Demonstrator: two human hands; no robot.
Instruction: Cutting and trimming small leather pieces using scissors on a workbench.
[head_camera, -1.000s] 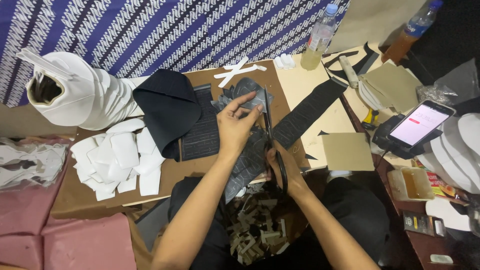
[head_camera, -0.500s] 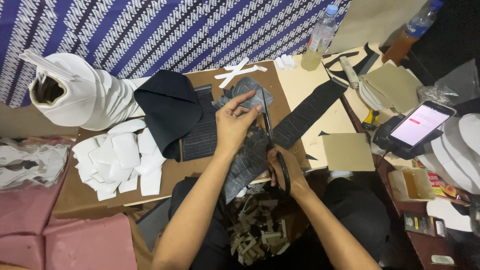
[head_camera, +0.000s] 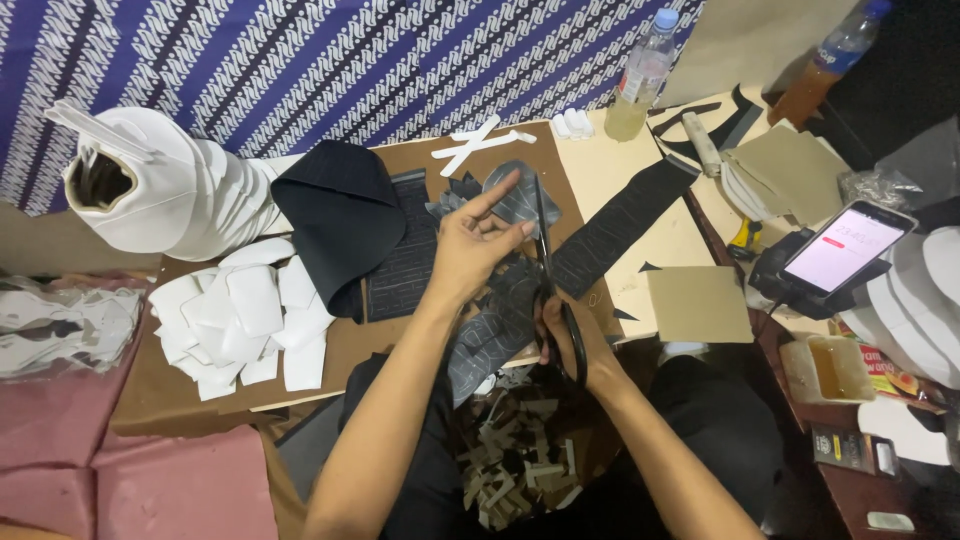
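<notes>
Over the brown board, the left hand (head_camera: 475, 245) pinches the patterned sheet (head_camera: 495, 320) while the right hand (head_camera: 572, 345) grips scissors (head_camera: 548, 270).

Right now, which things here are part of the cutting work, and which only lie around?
In use:
- left hand holding the grey patterned sheet
- right hand with the scissors
- offcuts in the lap

Lying about:
- white cut pieces
- phone
- plastic bottle
- black fabric
</notes>
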